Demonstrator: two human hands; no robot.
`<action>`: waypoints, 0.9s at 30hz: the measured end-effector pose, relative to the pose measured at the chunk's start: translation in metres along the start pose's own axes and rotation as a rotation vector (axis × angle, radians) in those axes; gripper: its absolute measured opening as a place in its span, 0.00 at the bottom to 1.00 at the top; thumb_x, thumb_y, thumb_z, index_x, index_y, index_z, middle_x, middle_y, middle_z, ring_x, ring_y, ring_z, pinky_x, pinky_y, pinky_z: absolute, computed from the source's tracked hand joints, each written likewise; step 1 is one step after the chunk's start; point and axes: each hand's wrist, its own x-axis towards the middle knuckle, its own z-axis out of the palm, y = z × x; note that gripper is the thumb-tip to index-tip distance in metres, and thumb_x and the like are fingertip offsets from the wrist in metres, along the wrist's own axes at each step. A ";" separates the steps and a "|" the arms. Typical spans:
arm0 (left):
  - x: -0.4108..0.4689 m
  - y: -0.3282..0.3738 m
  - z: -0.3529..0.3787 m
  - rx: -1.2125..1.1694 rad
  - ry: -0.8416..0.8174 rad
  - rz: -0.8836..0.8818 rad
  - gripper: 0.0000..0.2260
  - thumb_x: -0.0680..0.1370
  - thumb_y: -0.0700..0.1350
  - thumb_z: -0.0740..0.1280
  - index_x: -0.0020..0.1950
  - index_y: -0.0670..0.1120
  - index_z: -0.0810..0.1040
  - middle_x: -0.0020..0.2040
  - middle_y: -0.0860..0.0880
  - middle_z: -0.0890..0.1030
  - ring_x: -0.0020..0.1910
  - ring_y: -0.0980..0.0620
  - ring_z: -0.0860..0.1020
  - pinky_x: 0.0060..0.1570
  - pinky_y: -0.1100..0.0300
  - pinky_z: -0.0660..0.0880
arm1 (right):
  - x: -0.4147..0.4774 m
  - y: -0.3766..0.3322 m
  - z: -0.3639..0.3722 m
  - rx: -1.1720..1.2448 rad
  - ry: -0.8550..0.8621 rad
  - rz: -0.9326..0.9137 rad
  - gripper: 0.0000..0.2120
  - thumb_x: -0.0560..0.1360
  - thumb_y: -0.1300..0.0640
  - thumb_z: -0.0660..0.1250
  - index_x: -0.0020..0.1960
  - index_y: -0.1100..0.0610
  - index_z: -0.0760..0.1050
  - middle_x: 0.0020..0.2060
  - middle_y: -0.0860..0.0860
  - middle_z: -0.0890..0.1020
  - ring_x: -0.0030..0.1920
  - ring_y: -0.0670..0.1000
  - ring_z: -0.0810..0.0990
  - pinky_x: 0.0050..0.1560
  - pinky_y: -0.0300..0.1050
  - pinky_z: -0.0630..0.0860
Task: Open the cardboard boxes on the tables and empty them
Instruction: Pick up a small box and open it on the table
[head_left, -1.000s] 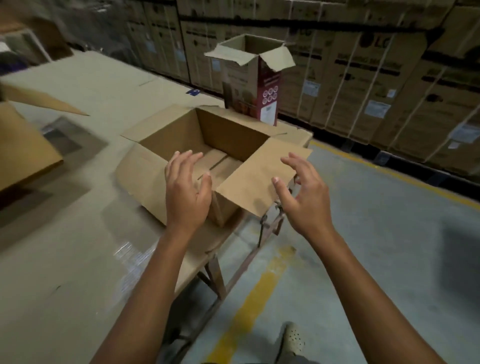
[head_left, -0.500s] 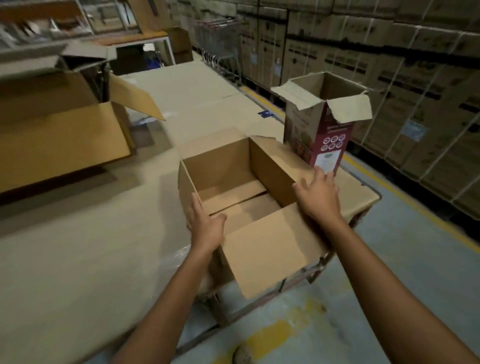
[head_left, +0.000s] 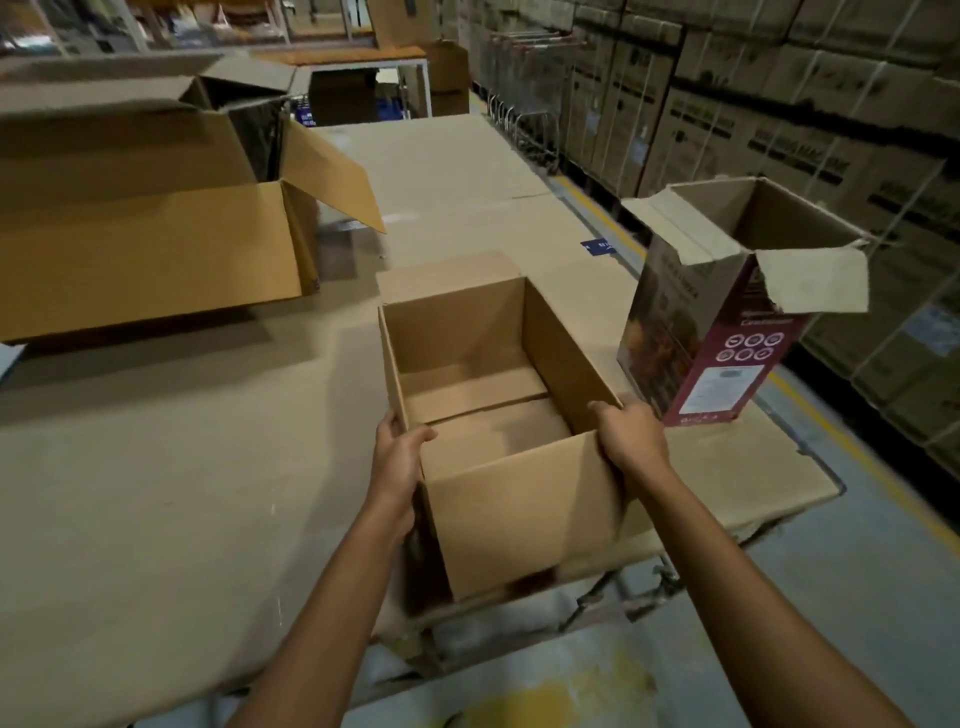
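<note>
Both hands clamp the near corners of the open box. The left hand curls its thumb over the rim with the other fingers outside the left wall, and the right hand wraps the right corner the same way, though its fingertips are hidden behind the wall. The box sits at the near edge of the cardboard-covered table, with its near flap hanging down past that edge. Its mouth faces straight up and only the bottom flaps show inside, so it looks already empty. Its long axis runs away from the person, leaning slightly left. The main risk I see is a pull toward the body, which could slide the box off the edge. Squeezing thin walls at the corners could also buckle them. A printed box stands just beside the right hand, and a swing to that side might topple it. A large box lies well apart, far left.
</note>
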 end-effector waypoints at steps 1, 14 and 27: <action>0.003 0.001 -0.003 -0.015 0.021 -0.001 0.30 0.78 0.43 0.67 0.79 0.50 0.61 0.67 0.50 0.74 0.55 0.51 0.76 0.50 0.54 0.74 | 0.004 -0.002 0.003 0.007 0.004 -0.003 0.14 0.80 0.51 0.62 0.60 0.57 0.78 0.57 0.58 0.81 0.58 0.61 0.78 0.54 0.50 0.71; -0.028 -0.027 0.000 -0.120 0.289 -0.033 0.36 0.72 0.57 0.73 0.76 0.49 0.64 0.71 0.47 0.71 0.67 0.45 0.70 0.57 0.54 0.66 | -0.008 0.024 0.010 0.278 0.074 -0.162 0.14 0.80 0.61 0.58 0.62 0.55 0.77 0.50 0.50 0.80 0.53 0.55 0.77 0.53 0.47 0.70; -0.132 -0.070 0.000 -0.317 0.474 0.087 0.31 0.70 0.48 0.71 0.73 0.48 0.69 0.62 0.43 0.80 0.58 0.43 0.81 0.62 0.42 0.77 | -0.042 0.068 -0.002 0.230 -0.360 -0.129 0.28 0.76 0.56 0.63 0.75 0.50 0.65 0.65 0.55 0.77 0.62 0.59 0.76 0.67 0.59 0.72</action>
